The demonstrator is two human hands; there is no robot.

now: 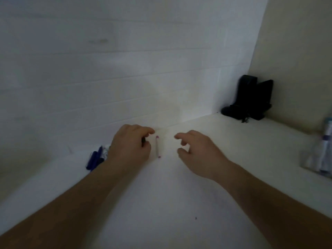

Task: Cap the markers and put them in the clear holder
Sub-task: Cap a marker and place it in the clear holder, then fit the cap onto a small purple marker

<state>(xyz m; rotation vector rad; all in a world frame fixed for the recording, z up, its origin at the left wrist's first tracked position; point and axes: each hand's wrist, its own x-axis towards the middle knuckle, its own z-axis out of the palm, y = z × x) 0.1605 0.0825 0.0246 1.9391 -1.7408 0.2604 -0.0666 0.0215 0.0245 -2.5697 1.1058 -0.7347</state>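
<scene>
— Near the desk's [161, 194] back edge, what do you have?

— I see a white marker [158, 146] with purple ends lying flat, pointing away from me, between the two hands and touched by neither.

— The left hand [130, 143]?

— Just beside the marker, fingers curled round something small and dark [143, 142]; I cannot tell what it is.

— And the right hand [195, 150]?

— Hovering near the marker's other side, fingers loosely bent and spread, holding nothing.

— Other markers?

— A cluster of blue markers [95, 159] lies behind the left wrist, toward the desk's left edge. The clear holder [318, 159] stands at the right edge with several markers upright in it; it is blurred.

— Anything else?

— A black object [251, 97] sits in the back right corner.
</scene>
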